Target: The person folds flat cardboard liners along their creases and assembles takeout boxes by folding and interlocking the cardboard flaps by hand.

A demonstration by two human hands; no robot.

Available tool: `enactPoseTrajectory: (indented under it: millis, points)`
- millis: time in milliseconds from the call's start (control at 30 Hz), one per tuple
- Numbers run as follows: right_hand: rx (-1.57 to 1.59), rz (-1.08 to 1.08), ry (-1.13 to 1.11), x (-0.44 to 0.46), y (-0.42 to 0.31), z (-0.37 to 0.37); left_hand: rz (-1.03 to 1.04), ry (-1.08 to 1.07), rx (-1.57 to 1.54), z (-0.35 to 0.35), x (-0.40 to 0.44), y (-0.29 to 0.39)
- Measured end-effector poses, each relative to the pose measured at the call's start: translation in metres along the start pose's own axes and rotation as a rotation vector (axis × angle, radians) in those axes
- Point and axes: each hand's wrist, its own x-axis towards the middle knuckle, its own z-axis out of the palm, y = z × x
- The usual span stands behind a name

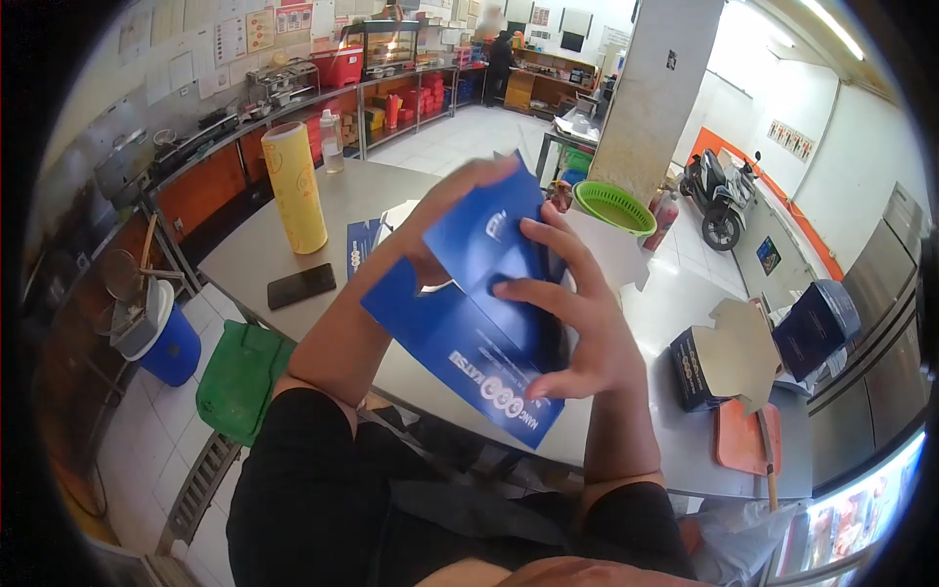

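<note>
A blue cardboard food box (460,342) with white printing is held up before me over the table, partly folded, with a gap between its panels. My left hand (469,184) reaches behind the box's upper left side and grips it there; most of its fingers are hidden by the cardboard. My right hand (597,318) holds the right side, its fingers bent onto the blue panel and the thumb near the lower right edge. Beneath my left forearm, flat blue printed cardboard (364,243) lies on the table, partly covered.
On the steel table (235,235) are a yellow roll (294,186), a phone (301,286), a clear bottle (333,142) and a green basket (614,207). To the right stand an open box (696,370), an orange board (749,437) and a knife (766,440). A person (500,68) stands far back.
</note>
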Motion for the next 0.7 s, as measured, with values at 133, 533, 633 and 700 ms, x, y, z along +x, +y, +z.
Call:
enactPoseTrajectory:
  millis: [133, 533, 633, 700]
  points:
    - [-0.024, 0.0, -0.001, -0.009, -0.006, -0.028, 0.019, -0.099, 0.392, 0.014, 0.002, 0.014]
    - [-0.255, 0.033, 0.569, -0.035, 0.001, -0.038, 0.439, -0.162, -0.094, 0.037, 0.024, -0.047]
    - [-0.005, 0.131, 0.785, -0.044, 0.004, -0.033, 0.333, -0.262, 0.077, 0.022, 0.036, -0.052]
    - [0.005, 0.192, 0.727, -0.035, -0.004, -0.039, 0.312, -0.222, 0.131, 0.017, 0.043, -0.055]
